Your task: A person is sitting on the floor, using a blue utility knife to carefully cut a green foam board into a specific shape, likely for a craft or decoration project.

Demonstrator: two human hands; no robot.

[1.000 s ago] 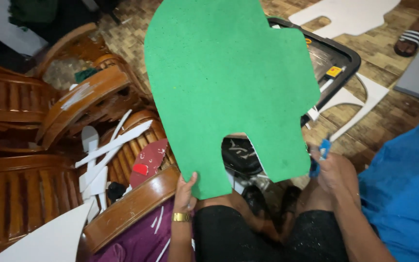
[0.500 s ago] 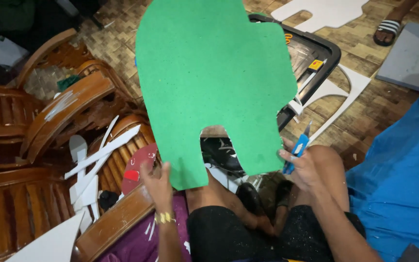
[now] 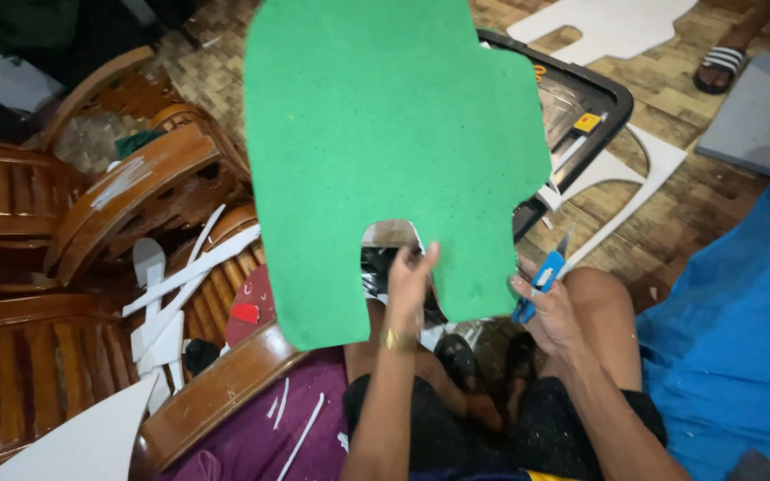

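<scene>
Left hand (image 3: 410, 278) gripping green foam sheet (image 3: 385, 142), right hand (image 3: 545, 307) clasping blue cutter (image 3: 541, 281)

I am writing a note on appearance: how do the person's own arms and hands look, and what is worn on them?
Both forearms are bare, with no sleeves or gloves. The left hand has a gold-coloured band at the wrist. The right hand wears nothing visible.

A woven-pattern floor (image 3: 670, 223) carries a black tray (image 3: 612, 98) upper right of centre, white cut-out sheets (image 3: 643, 165) beside it, a grey slab (image 3: 759, 116) at the right edge, and a striped sandal (image 3: 724, 67) above.
</scene>
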